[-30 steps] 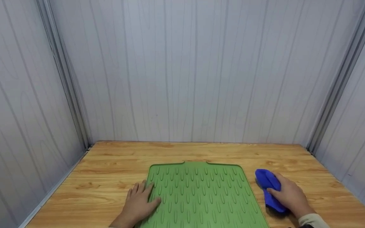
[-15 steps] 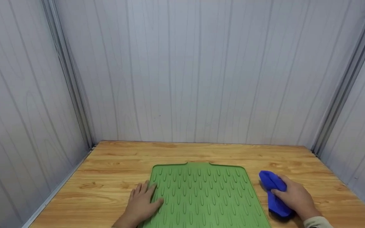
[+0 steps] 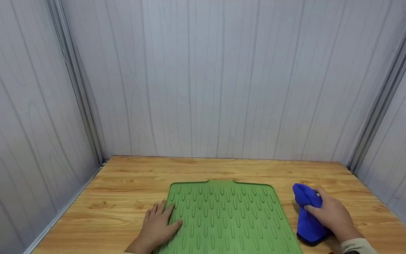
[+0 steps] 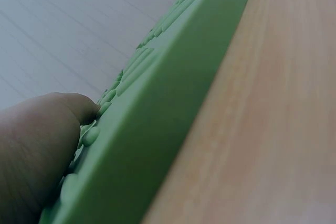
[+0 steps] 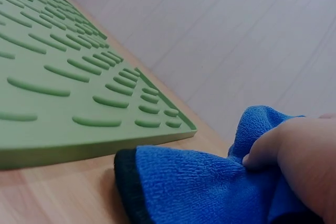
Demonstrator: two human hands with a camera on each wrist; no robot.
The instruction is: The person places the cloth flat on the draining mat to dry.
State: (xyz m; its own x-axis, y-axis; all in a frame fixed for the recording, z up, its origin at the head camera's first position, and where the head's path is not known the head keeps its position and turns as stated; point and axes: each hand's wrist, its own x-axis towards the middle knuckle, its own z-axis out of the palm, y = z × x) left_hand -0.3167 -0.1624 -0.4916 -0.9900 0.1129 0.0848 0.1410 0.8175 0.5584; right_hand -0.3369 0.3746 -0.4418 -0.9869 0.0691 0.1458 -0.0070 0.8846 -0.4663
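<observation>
A green ridged drying mat (image 3: 224,218) lies on the wooden table in the head view. My left hand (image 3: 157,225) rests on the mat's left edge with fingers spread; in the left wrist view its thumb (image 4: 58,124) touches the raised ribs. To the right of the mat, my right hand (image 3: 331,213) grips a bunched blue cloth (image 3: 308,225) with a dark border. In the right wrist view the thumb presses into the towelling of the blue cloth (image 5: 184,182), whose dark-edged end hangs beside the mat's corner. The fingers under the cloth are hidden.
The wooden tabletop (image 3: 97,201) surrounds the mat. Pale panel walls (image 3: 203,88) stand behind and at both sides, with metal corner posts (image 3: 79,88) at left and right.
My right hand has shifted slightly right with the cloth, which looks a little raised and tilted now. The left hand stays on the mat's edge. The head view has turned slightly.
</observation>
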